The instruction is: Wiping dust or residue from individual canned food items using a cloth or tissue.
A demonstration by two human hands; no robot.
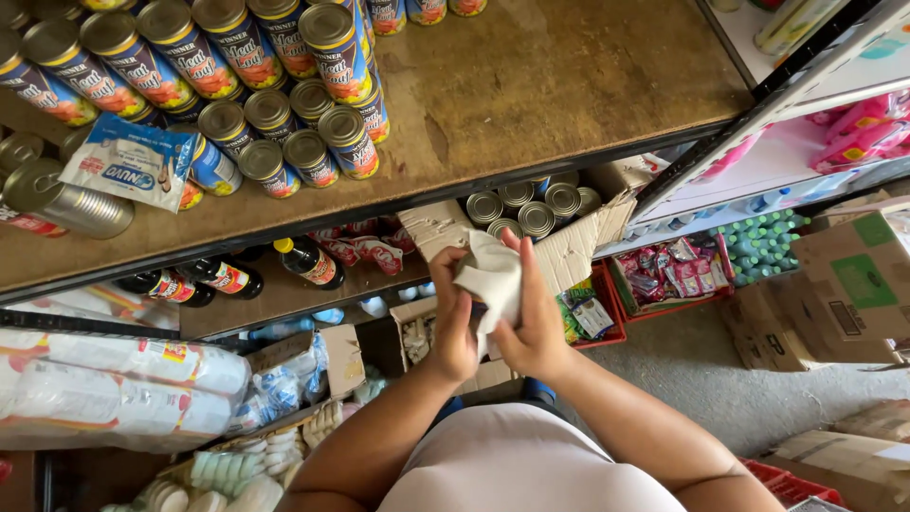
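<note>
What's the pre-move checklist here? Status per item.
1. Both hands on the white cloth: ok, left hand and right hand grip it.
2. Cloth clear of shelf: ok, held apart.
3. Open carton of cans reachable: ok, just beyond the hands.
4. Stacked cans on the wooden shelf stable: ok, upright.
5. Cloth clean: cannot tell.

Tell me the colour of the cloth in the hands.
White, plain; the cloth shows best in the head view, between both hands.

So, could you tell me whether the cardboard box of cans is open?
Open: the cardboard box has its flaps up and can tops show.
</note>
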